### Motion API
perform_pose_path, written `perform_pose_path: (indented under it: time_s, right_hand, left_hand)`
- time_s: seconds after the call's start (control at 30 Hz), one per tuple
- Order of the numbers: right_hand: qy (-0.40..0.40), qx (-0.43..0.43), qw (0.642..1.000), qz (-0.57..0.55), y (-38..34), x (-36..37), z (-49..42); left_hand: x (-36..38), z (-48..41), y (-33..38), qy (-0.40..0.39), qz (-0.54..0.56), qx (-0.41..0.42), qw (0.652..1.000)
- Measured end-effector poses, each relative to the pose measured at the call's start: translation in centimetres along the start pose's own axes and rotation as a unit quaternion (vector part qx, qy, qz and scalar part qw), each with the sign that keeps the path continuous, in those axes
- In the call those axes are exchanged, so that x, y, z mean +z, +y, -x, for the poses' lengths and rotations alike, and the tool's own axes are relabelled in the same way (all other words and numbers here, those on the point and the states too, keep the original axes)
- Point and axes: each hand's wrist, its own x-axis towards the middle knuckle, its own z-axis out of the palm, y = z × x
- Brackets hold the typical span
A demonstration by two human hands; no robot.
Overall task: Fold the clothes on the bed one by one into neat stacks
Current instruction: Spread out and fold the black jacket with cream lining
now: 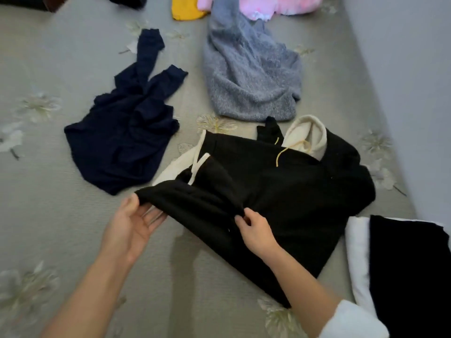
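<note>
The left hand (133, 223) pinches the near-left edge of the black hoodie (292, 191), thumb on top and fingers underneath, clamped on the cloth. The right hand (256, 231) has its fingers curled and nipped on the same edge, a little further right. Between the two sets of fingers the edge is lifted off the bed (48, 69). Beyond them the hoodie's body lies flat, with its cream hood (307, 135) farthest off.

The step looks like turning this side in over the body. To do it well, keep both pinches level and the edge taut between them. Carry it across in one sweep so the fold line runs straight, then let go and smooth outward with flat fingers. The cream lining (170, 169) just beyond the left fingers should end up tucked inside, not poking out.

No basket, box or drawer shows, and the bed carries everything. A crumpled navy top (122, 147) lies beyond the left fingers. A grey fleece (249, 76) lies beyond the hoodie, with yellow (185, 8) and pink (263, 4) pieces farther still. Right of the right wrist sits a folded black-and-white pile (410, 264), probably the stack to join.
</note>
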Motion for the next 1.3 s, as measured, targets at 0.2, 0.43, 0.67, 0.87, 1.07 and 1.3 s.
perform_pose_path:
  time_s: [0.2, 0.43, 0.67, 0.87, 1.07, 1.3]
  right_hand:
    - [-0.031, -0.065, 0.908, -0.412, -13.8, -6.1, 9.0]
    - [-0.003, -0.257, 0.856, -0.448, -26.8, -18.3, 19.3]
    - [0.065, -0.203, 0.814, -0.54, -22.6, -21.5, 22.2]
    - [0.096, -0.041, 0.819, -0.564, -15.1, -18.6, 21.1]
    - [0.162, 0.055, 0.785, -0.595, -6.6, -19.7, 22.3]
    - [0.161, 0.044, 0.759, -0.63, -6.6, -21.1, 22.9]
  left_hand:
    - [2.9, 8.6, 15.0, -0.238, -0.014, 0.084, 0.967]
    - [12.4, 20.5, 26.4, -0.508, -0.009, 0.158, 0.847]
    - [17.5, 23.7, 25.0, -0.512, -0.199, 0.176, 0.817]
    - [11.2, 15.7, 15.8, -0.34, -0.487, 0.125, 0.794]
    - [9.9, 17.0, -5.3, -0.43, -0.622, -0.09, 0.648]
    - [10.6, 16.7, -7.3, -0.189, -0.531, -0.015, 0.826]
